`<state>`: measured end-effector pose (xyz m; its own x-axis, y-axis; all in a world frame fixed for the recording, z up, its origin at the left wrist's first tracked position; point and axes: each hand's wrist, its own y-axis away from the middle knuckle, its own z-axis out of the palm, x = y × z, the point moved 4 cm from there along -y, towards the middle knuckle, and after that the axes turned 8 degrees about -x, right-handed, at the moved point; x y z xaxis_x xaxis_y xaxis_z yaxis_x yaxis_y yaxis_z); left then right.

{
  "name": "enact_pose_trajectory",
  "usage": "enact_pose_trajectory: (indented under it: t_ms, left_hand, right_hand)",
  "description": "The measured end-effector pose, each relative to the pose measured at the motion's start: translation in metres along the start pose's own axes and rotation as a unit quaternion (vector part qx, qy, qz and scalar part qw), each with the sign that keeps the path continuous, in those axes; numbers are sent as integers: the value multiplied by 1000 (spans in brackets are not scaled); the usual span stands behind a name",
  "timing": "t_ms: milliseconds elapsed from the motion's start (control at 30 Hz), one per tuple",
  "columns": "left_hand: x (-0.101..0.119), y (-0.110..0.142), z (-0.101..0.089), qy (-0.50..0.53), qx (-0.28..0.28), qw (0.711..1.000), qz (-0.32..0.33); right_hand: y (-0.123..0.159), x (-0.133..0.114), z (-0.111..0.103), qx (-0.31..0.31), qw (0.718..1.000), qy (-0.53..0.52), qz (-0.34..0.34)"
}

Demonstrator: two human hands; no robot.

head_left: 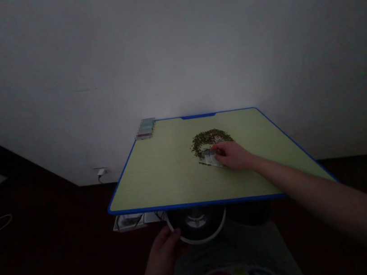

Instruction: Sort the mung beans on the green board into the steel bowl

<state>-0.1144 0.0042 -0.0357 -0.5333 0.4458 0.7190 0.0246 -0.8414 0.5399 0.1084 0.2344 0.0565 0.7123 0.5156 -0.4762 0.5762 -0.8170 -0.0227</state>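
My left hand is closed on the near left rim of a round bowl, dark inside with a pale rim. The bowl sits just below the front edge of the table, and its far side is hidden under the tabletop. On the table, my right hand pinches a pale, thin, whitish piece; whether it is cloth, paper or plastic I cannot tell. It touches the near side of a ring of small greenish-brown grains, which look like beans. A few grains lie in front of it.
The yellowish tabletop has a raised blue edge and stands against a grey wall. A blurred stack lies at its far left corner. Under the left front are white trays with cables. A plug sits in the wall.
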Motion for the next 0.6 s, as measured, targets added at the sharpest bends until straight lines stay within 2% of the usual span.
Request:
enact_pose_trajectory:
  t_ms: [367,600]
  left_hand:
    - [-1,-1,-1,2,-19,1000,4]
    - [-2,-1,0,3,0,1000,3]
  right_hand:
    - [-7,-22,5,-9,1000,7,-9]
    - [0,-36,14,-37,999,-2,-26]
